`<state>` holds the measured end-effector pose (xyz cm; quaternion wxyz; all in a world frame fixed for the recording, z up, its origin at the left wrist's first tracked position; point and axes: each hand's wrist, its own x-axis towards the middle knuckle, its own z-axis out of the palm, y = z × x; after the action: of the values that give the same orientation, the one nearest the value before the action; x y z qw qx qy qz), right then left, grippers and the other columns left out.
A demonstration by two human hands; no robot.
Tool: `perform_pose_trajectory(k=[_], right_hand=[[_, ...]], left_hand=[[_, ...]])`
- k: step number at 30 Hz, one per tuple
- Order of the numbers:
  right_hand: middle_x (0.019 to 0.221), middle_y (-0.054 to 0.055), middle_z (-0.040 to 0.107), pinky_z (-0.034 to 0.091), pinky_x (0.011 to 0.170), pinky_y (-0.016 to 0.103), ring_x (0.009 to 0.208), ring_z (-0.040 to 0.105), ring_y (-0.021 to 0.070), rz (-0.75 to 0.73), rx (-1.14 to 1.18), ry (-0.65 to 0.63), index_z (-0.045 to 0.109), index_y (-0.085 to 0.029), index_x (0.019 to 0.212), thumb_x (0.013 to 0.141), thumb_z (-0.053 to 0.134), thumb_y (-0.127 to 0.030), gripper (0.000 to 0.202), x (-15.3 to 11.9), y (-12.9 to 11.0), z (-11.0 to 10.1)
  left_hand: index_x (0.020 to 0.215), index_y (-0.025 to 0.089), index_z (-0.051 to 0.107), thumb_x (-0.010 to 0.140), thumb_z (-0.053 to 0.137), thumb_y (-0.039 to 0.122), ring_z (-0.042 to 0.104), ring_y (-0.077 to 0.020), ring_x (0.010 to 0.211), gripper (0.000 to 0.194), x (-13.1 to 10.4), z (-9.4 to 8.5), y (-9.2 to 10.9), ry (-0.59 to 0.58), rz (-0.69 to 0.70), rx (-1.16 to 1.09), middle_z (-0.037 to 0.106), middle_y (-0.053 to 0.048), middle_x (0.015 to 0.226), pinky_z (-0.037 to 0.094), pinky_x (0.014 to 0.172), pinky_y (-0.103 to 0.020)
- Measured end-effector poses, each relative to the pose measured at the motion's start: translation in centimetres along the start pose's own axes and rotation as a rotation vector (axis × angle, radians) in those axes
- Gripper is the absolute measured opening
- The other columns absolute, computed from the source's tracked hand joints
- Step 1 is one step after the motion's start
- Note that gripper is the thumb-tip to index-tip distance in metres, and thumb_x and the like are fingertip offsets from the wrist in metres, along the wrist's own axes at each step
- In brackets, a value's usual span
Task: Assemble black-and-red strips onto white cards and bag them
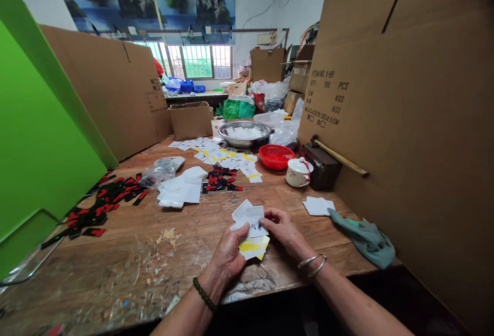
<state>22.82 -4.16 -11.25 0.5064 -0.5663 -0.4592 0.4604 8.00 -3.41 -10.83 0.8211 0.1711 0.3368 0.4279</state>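
Note:
Several small white paper slips (pixel 252 216), fanned unevenly, are between my two hands above the table's front part. Some lower ones carry a yellow band (pixel 252 247). My left hand (pixel 230 251) grips them from the left, its thumb on top. On the right, my right hand (pixel 281 227) pinches the edge of the upper slips between thumb and fingers. Farther back, more printed white and yellow slips (pixel 227 157) lie spread on the wooden table (pixel 154 253). Black and red pieces (pixel 222 179) form a small pile just in front of them.
White sheets (pixel 183 187) and a plastic bag (pixel 156 172) lie left. A steel bowl (pixel 245 133), red basket (pixel 276 156) and lidded cup (pixel 298 172) stand behind. At right are folded paper (pixel 318 206), a cloth (pixel 365 238) and a tall cardboard wall (pixel 401 120); more black-red pieces (pixel 104 202) lie left.

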Motion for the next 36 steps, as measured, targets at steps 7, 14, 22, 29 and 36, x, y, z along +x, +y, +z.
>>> perform_pose_trajectory(k=[7, 14, 22, 29, 36], right_hand=[[0.061, 0.000, 0.064, 0.032, 0.045, 0.021, 0.051, 0.050, 0.0109, 0.066, 0.148, 0.070, 0.070, -0.015, 0.079, 0.059, 0.073, -0.045, 0.036, 0.5, -0.2, 0.0], [0.068, 0.002, 0.068, 0.040, 0.047, 0.024, 0.056, 0.058, 0.0159, 0.011, -0.082, 0.281, 0.069, -0.016, 0.081, 0.070, 0.062, -0.044, 0.031, 3.4, 0.9, -3.4], [0.070, 0.002, 0.067, 0.042, 0.065, 0.029, 0.071, 0.062, 0.0199, -0.036, -0.690, 0.381, 0.067, -0.018, 0.084, 0.072, 0.060, -0.023, 0.014, 5.4, 1.4, -7.6], [0.092, 0.009, 0.066, 0.045, 0.078, 0.034, 0.087, 0.060, 0.0221, -0.269, -0.752, 0.321, 0.070, -0.018, 0.087, 0.079, 0.060, -0.031, 0.018, 3.0, -0.4, -4.9], [0.065, 0.000, 0.068, 0.045, 0.055, 0.025, 0.059, 0.058, 0.0147, -0.030, -0.167, -0.023, 0.066, -0.017, 0.070, 0.061, 0.072, -0.031, 0.018, 2.3, -0.4, -0.6]], left_hand=[[0.115, 0.009, 0.063, 0.077, 0.070, 0.014, 0.072, -0.0289, 0.087, 0.039, 0.9, 0.4, 0.0, -0.006, 0.024, -0.004, 0.075, -0.014, 0.096, 0.058, 0.082, -0.042], [0.101, 0.008, 0.065, 0.078, 0.068, 0.013, 0.073, -0.0272, 0.071, 0.024, 1.1, 0.1, 0.8, 0.068, 0.018, 0.032, 0.075, -0.014, 0.084, 0.060, 0.071, -0.041], [0.094, 0.009, 0.066, 0.067, 0.072, 0.005, 0.072, -0.0242, 0.060, 0.028, 0.8, 0.3, 1.9, 0.135, 0.078, 0.152, 0.075, -0.012, 0.081, 0.060, 0.059, -0.036], [0.089, 0.008, 0.070, 0.052, 0.076, 0.001, 0.071, -0.0256, 0.061, 0.038, 0.9, 1.1, 1.6, 0.103, 0.142, 0.216, 0.076, -0.013, 0.083, 0.059, 0.059, -0.036], [0.091, 0.009, 0.072, 0.051, 0.079, 0.002, 0.072, -0.0255, 0.065, 0.041, 1.0, 1.4, 0.9, 0.044, 0.170, 0.174, 0.077, -0.012, 0.083, 0.059, 0.065, -0.035]])
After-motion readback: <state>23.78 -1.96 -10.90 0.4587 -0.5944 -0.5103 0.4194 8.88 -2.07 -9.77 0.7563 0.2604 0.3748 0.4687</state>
